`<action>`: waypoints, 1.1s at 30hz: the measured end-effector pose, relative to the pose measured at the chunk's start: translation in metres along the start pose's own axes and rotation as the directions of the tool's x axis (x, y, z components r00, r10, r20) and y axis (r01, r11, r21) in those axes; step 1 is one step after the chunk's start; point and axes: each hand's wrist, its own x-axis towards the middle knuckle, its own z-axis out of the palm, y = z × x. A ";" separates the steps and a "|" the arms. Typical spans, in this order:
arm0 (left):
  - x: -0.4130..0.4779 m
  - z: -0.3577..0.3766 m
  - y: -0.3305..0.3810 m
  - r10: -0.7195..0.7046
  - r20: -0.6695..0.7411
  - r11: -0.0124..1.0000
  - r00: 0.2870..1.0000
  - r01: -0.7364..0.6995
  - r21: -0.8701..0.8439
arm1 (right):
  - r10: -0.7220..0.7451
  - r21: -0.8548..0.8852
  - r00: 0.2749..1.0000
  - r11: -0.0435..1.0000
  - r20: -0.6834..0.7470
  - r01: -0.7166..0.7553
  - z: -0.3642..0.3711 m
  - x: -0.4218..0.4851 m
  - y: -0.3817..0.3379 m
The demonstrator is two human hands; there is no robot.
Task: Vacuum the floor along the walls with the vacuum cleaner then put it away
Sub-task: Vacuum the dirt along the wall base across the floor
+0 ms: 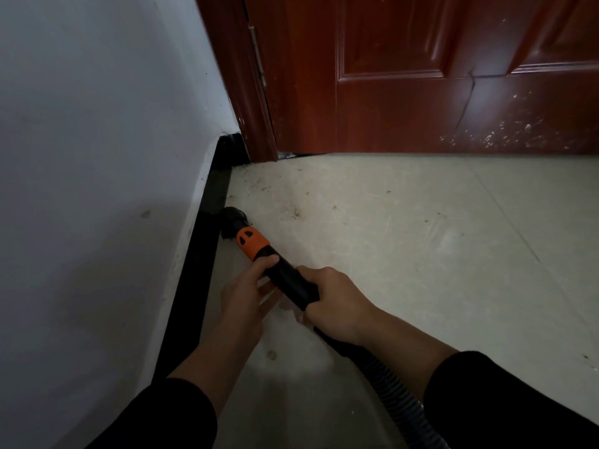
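Observation:
A black vacuum wand (287,277) with an orange collar (252,244) points up-left, and its dark brush nozzle (231,218) sits on the pale floor (405,254) against the black baseboard (207,254). My left hand (246,293) holds the wand just behind the orange collar, thumb on top. Further back on the tube, my right hand (334,303) grips it. The ribbed black hose (389,387) runs from under my right wrist down to the lower edge of the view. The vacuum's body is out of view.
A white wall (97,157) fills the left side. A shut red-brown wooden door (421,76) and its frame (252,108) stand ahead. Dust and crumbs lie on the floor near the door corner (269,186).

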 end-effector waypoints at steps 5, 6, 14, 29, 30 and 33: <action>0.000 0.006 -0.002 -0.002 0.021 1.000 1.000 0.002 -0.005 | 0.005 -0.001 1.000 1.000 -0.030 -0.005 -0.004 -0.003 0.002; 0.000 0.008 -0.003 0.001 0.028 1.000 1.000 -0.001 -0.004 | 0.007 -0.004 0.999 1.000 -0.037 -0.007 -0.006 -0.004 0.003; -0.008 0.026 -0.007 -0.007 0.037 1.000 0.999 0.008 -0.017 | 0.046 -0.022 0.996 0.999 -0.073 -0.047 -0.019 -0.015 0.006; -0.026 0.056 -0.019 -0.086 0.107 0.996 0.991 0.088 -0.012 | 0.109 -0.046 0.987 0.992 -0.121 -0.116 -0.047 -0.046 0.016; -0.027 0.058 -0.020 -0.089 0.115 0.996 0.989 0.091 -0.015 | 0.112 -0.044 0.986 0.992 -0.123 -0.118 -0.049 -0.048 0.018; -0.028 0.064 -0.023 -0.096 0.135 0.995 0.986 0.098 -0.008 | 0.118 -0.041 0.985 0.991 -0.126 -0.124 -0.053 -0.052 0.022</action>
